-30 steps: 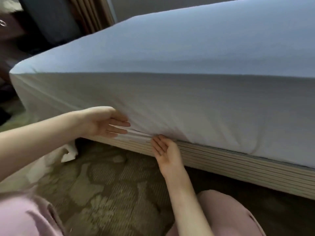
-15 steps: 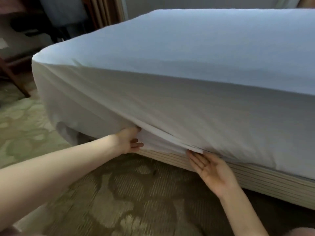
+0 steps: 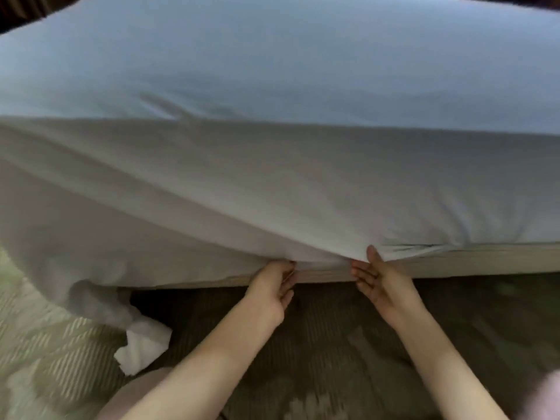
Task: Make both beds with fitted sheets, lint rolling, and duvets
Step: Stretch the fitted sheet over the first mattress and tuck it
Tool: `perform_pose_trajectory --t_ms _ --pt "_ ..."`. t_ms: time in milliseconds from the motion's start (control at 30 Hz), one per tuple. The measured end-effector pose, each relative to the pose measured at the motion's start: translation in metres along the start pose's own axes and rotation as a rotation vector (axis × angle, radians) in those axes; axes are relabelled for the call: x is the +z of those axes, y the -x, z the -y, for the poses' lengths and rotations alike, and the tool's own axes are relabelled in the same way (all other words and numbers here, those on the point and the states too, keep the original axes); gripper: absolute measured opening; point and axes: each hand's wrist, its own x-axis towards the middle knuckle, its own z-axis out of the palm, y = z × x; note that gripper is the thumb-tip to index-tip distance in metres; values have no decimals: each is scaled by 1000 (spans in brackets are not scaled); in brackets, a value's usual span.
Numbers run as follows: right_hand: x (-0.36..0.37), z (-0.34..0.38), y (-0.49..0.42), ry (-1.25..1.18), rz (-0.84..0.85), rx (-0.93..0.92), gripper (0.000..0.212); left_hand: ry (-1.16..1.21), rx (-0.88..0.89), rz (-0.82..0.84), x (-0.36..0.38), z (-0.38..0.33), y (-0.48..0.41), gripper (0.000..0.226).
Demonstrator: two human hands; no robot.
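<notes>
Fitted sheet (image 3: 272, 183), stretched above the bed base (image 3: 485, 262), its hem meeting the base's top edge. At that edge the left hand (image 3: 272, 291) grips the hem with curled fingers; just beside it the right hand (image 3: 381, 283) lies palm up, fingers straight under the cloth. Being light, soft and stretchy, the sheet is probably best held at the hem, which hangs untucked past the base's left end.
</notes>
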Motion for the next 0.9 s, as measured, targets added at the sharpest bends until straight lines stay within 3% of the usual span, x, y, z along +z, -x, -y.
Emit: perform_pose_trajectory --t_ms 67,133,333,433,567,733,900 --pt "5 -7 0 -33 -56 -15 17 98 30 65 7 -7 0 14" --pt "14 -14 3 -115 -101 -36 21 111 132 4 21 -12 -4 23" --pt "27 -37 13 -216 -105 59 39 181 235 -125 46 -4 7 7" --pt "20 -30 14 -119 -95 55 29 88 266 -158 47 -6 7 20" --pt "35 -20 11 -128 -34 26 28 -89 225 -190 25 -5 0 19" --pt "46 -17 -1 107 -227 -104 16 -389 309 -179 13 -3 -3 12" --pt "34 -32 -19 307 -135 103 26 -490 351 -208 15 -11 -8 24"
